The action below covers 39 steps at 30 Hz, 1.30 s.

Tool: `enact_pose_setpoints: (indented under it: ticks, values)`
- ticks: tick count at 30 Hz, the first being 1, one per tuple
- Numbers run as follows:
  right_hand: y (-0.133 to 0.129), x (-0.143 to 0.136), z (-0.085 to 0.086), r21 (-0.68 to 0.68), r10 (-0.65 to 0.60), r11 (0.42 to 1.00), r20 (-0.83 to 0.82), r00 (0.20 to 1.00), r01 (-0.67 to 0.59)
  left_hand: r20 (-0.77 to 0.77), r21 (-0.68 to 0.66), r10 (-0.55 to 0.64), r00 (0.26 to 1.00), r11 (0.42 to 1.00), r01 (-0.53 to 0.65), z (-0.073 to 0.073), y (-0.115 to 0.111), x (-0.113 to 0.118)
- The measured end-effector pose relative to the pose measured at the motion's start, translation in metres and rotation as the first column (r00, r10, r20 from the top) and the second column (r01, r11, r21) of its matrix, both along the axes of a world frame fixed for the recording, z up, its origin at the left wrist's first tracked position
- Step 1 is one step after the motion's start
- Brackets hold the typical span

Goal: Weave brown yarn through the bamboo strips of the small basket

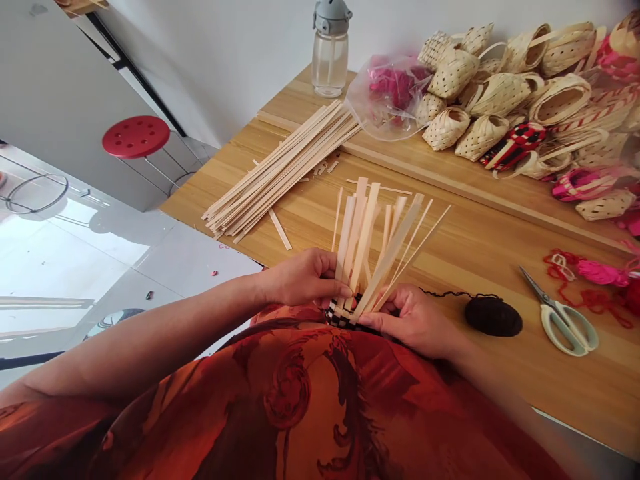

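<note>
A small half-woven basket (344, 312) with a black-and-pale checked base is held close to my body at the table's near edge. Its loose wooden strips (367, 233) fan upward. My left hand (313, 277) pinches the strips on the left side, thumb across the front. On the right, my right hand (407, 319) grips the lower part of the weave with thumb and fingers. Black yarn runs from behind my right hand to a dark ball of yarn (493, 316) on the table. The underside of the basket is hidden.
Scissors (567, 323) lie at the right, beside red and pink yarn (603, 273). A bundle of flat strips (285, 173) rests at the left. Behind are a bottle (330, 63), a plastic bag (383, 100) and several woven baskets (500, 93). A red stool (136, 137) stands beyond the table.
</note>
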State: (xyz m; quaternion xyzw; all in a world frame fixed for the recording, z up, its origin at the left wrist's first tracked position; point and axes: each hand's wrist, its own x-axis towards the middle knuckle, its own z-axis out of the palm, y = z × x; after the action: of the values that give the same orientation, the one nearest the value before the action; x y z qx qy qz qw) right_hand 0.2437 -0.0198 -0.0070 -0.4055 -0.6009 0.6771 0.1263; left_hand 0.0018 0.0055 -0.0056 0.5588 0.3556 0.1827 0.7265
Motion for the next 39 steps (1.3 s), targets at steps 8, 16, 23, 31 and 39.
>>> enact_pose_setpoints:
  ticks: [8, 16, 23, 31, 39]
  values:
    - [0.0, 0.013, -0.01, -0.038, -0.041, 0.998, 0.072, 0.997, 0.044, 0.27, -0.247, 0.408, 0.872, 0.905, -0.347, 0.006, -0.014, -0.016]
    - [0.001, 0.011, -0.004, -0.171, -0.086, 0.979, 0.148, 0.985, 0.112, 0.049, -0.183, 0.506, 0.861, 0.852, -0.49, -0.019, -0.028, -0.026]
    - [-0.003, 0.002, -0.007, -0.061, -0.166, 0.983, 0.098, 0.981, 0.172, 0.09, -0.052, 0.133, 0.987, 0.99, -0.129, -0.023, -0.03, -0.004]
    - [0.0, 0.001, -0.01, 0.04, -0.201, 0.978, -0.095, 0.975, 0.206, 0.098, -0.034, 0.201, 0.975, 0.98, -0.198, -0.014, -0.015, 0.005]
    - [-0.001, 0.006, -0.02, -0.078, -0.395, 0.918, -0.228, 0.89, 0.388, 0.002, 0.059, 0.451, 0.893, 0.891, -0.45, -0.017, -0.013, 0.009]
